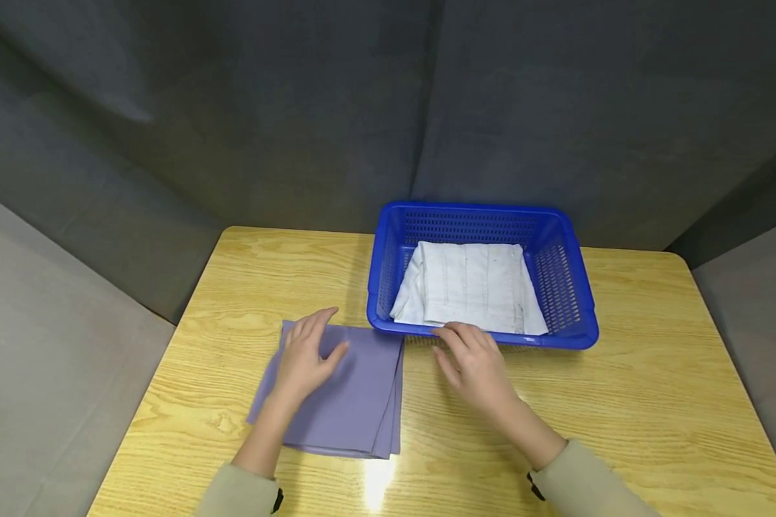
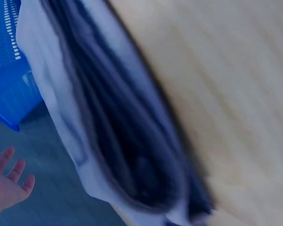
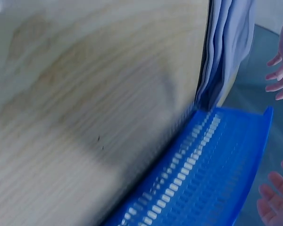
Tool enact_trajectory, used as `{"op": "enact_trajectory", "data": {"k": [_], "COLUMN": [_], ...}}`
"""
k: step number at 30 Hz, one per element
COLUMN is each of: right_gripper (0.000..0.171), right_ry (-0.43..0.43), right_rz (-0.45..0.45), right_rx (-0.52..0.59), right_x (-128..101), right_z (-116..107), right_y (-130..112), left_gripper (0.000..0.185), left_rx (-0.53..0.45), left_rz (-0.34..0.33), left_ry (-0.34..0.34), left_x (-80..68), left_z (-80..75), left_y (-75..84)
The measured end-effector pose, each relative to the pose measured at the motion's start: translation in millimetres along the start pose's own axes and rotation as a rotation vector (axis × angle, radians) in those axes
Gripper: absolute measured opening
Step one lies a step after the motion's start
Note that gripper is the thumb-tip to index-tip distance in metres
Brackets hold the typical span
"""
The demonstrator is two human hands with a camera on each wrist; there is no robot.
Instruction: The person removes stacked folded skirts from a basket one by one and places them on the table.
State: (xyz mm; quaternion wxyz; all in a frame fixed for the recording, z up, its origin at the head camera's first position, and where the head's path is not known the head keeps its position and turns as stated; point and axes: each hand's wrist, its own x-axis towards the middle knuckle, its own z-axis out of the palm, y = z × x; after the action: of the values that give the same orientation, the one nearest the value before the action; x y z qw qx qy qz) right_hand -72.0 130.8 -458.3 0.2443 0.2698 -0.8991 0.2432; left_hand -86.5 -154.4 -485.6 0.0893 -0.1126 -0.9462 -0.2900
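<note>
A folded purple cloth (image 1: pixel 352 395) lies on the left part of the table, its layers showing as thick folds (image 2: pixel 118 117) in the left wrist view. My left hand (image 1: pixel 304 359) is over the cloth's left half, fingers extended and thumb apart, gripping nothing. At the front rim of a blue plastic basket (image 1: pixel 572 337) is my right hand (image 1: pixel 475 366), its fingers loosely bent and overlapping the rim in the head view. In the right wrist view the fingers (image 3: pixel 276 193) stand off the basket wall with nothing in them. A folded white cloth (image 1: pixel 475 283) lies inside the basket.
The wood-grained table (image 1: pixel 659 373) extends to the right of the basket and in front of it. Dark grey curtain (image 1: pixel 310 115) hangs behind the table's far edge. The basket's front left corner is right at the purple cloth's upper right corner.
</note>
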Motion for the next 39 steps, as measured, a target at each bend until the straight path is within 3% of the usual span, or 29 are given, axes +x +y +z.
{"op": "enact_trajectory", "data": {"k": [7,23,29,39], "right_gripper": [0.025,0.03,0.03,0.034], "right_ry": [0.033,-0.012,0.006,0.02], "right_rz": [0.039,0.199,0.262,0.325], "right_rx": [-0.025,-0.075,-0.081,-0.084], "right_x": [3,6,5,6], "right_z": [-5,-18,-21,-26], "right_y": [15,46,59,78], "left_gripper": [0.057,0.054,0.054,0.056], "left_rx": [-0.009,-0.003,-0.015,-0.027], "left_rz": [0.122,0.246,0.265,0.242], "left_ry": [0.045,0.041,0.045,-0.001], "left_x": [16.3,52.0,65.4,82.3], "left_z": [6.3,21.9,29.1,38.5], "left_y": [13.9,45.4,58.0,73.1]}}
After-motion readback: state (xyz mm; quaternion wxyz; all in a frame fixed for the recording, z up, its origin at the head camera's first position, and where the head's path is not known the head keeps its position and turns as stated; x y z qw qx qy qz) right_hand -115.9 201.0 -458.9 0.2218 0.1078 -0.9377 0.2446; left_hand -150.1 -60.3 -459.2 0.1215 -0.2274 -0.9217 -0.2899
